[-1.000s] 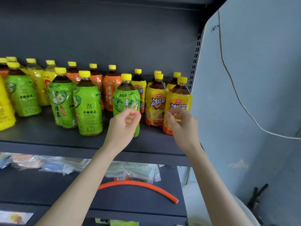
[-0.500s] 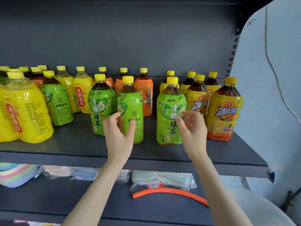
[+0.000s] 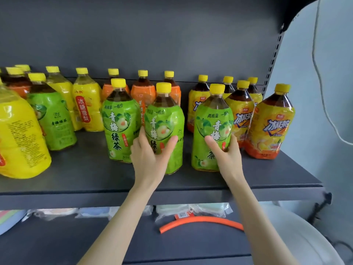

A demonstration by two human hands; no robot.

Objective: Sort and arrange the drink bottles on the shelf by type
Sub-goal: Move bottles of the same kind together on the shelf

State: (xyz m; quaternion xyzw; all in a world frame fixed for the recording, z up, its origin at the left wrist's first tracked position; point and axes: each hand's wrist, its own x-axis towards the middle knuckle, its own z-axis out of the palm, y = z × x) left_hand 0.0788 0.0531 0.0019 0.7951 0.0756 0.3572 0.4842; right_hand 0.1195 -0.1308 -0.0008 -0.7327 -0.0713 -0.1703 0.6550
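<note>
left hand [image 3: 150, 155] grips middle green-labelled plastic tea bottle [image 3: 164, 119] | right hand [image 3: 228, 153] grips rightmost green-labelled plastic tea bottle [image 3: 211, 119] | progress: seemingly partway, greens not yet grouped on dark metal shelf [image 3: 86, 169]

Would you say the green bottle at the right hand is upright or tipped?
Upright: the green bottle stands on its base, cap uppermost, gripped by the right hand.
</note>
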